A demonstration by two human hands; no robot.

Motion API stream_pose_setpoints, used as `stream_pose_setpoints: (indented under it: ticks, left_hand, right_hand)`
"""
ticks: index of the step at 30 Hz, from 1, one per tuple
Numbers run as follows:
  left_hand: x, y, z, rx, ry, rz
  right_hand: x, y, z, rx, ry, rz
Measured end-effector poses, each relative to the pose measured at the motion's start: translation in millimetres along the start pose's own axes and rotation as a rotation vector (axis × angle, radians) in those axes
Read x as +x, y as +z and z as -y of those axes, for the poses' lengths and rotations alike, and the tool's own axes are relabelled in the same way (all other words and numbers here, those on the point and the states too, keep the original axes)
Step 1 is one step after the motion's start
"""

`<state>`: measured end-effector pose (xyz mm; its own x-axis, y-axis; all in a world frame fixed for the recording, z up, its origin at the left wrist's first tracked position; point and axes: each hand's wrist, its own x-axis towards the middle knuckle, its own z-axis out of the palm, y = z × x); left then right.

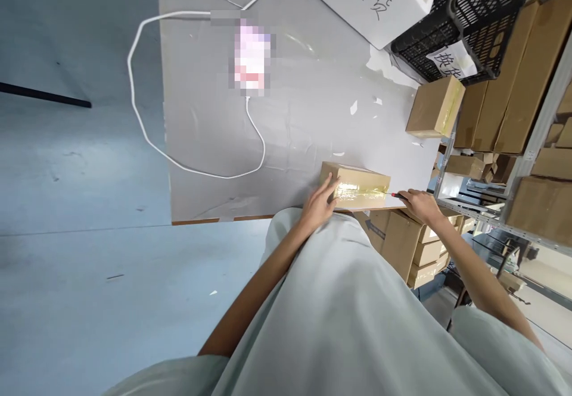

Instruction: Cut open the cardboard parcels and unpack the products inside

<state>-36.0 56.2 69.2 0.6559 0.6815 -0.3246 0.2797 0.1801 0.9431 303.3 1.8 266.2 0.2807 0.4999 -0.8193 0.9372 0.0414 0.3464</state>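
A taped cardboard box (363, 189) lies at the front edge of the grey table, close against my body. My left hand (318, 204) rests on the box's left end with its fingers stretched out over the cardboard. My right hand (420, 205) is closed around the dark handle of a thin screwdriver-like tool (395, 195) with a red collar. Its slim shaft points left and meets the right end of the shiny tape; whether the tip is in the tape I cannot tell.
On the table are a pixelated device (251, 56) with a white cable (134, 86), a second carton (431, 110), a white foam box (375, 3) and a black crate (469, 21). Shelves of cartons (540, 205) stand at right; stacked boxes (397, 241) sit below the table edge.
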Motion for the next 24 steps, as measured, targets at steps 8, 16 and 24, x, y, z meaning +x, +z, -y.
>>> stream_pose_setpoints:
  ticks: [8,16,24]
  left_hand:
    - [-19.3,-2.1,4.9,-0.127,-0.052,-0.029]
    - [-36.2,10.2,19.7,-0.191,-0.069,0.056]
    - [-36.8,9.3,25.7,-0.215,-0.066,0.084]
  right_hand:
    - [5.7,54.0,37.1,0.471,0.052,-0.044]
    - [23.0,74.2,48.7,0.566,0.234,0.042]
    - [27.8,66.0,49.8,0.562,0.244,0.064]
